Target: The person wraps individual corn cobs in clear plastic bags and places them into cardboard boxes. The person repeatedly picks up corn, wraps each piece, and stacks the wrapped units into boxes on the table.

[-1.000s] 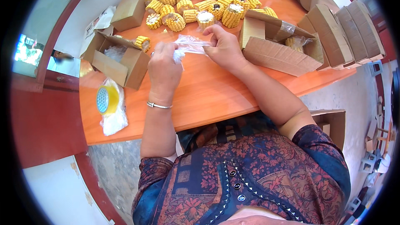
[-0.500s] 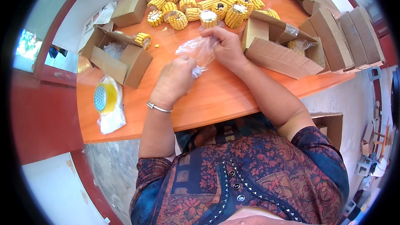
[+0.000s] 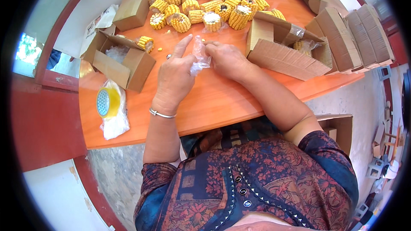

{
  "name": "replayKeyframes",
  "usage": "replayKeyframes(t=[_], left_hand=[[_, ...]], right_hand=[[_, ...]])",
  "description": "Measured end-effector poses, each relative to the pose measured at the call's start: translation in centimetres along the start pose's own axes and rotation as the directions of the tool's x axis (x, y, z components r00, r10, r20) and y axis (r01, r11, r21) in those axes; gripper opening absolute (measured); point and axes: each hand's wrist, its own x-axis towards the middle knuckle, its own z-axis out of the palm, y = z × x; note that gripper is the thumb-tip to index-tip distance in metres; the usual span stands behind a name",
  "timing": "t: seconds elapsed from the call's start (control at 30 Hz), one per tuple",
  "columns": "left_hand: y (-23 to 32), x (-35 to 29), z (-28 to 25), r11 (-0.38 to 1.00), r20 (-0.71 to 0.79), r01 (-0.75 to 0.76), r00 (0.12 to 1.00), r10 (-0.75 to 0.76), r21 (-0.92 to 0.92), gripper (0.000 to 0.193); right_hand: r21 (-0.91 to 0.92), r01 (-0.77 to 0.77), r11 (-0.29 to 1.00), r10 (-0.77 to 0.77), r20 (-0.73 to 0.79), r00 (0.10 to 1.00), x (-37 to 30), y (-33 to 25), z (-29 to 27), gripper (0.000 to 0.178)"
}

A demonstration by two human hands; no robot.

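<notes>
My left hand (image 3: 176, 75) and my right hand (image 3: 229, 60) are close together above the middle of the table, with a crumpled clear plastic bag (image 3: 200, 54) between them. The fingers of my right hand pinch the bag's right side. My left hand grips its lower left part, index finger stretched out toward the far side. Just beyond the hands, a cut corn cob piece (image 3: 212, 22) stands on end with its pale core up, on a bit of clear film. Several more yellow corn cob pieces (image 3: 189, 5) lie heaped behind it.
An open cardboard box (image 3: 289, 55) at the right holds wrapped corn; more boxes (image 3: 338, 38) stand beside it. At the left, another open box (image 3: 124, 64) contains clear plastic, near a corn piece (image 3: 145, 43). Yellow tape (image 3: 113, 102) lies on plastic bags (image 3: 116, 126) by the table's left edge.
The bag, stretched sideways before, is now bunched upright between my hands. My left hand has moved up and its index finger has straightened; my right hand has come lower.
</notes>
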Motion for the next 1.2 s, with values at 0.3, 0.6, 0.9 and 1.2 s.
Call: replayKeyframes(t=[0.3, 0.6, 0.9, 1.2], left_hand=[[-1.1, 0.3, 0.2, 0.851, 0.044, 0.321, 0.941, -0.334, -0.416, 0.035], [-1.7, -0.2, 0.7, 0.981, -0.030, 0.168, 0.986, -0.165, 0.099, 0.014], [-1.6, -0.3, 0.0, 0.997, 0.162, 0.037, 0.986, -0.025, -0.074, 0.034], [-2.0, -0.1, 0.0, 0.871, 0.123, 0.315, 0.949, -0.290, -0.376, 0.041]], right_hand=[[0.465, -0.208, 0.861, 0.263, -0.056, 0.963, 0.7, 1.2, 0.3, 0.021], [0.578, -0.310, 0.755, 0.397, -0.027, 0.917, 1.1, 1.2, 0.2, 0.018], [0.588, -0.329, 0.739, 0.423, -0.024, 0.906, 1.3, 1.4, 0.2, 0.011], [0.586, -0.345, 0.734, 0.403, 0.034, 0.915, 1.2, 1.0, -0.4, 0.018]])
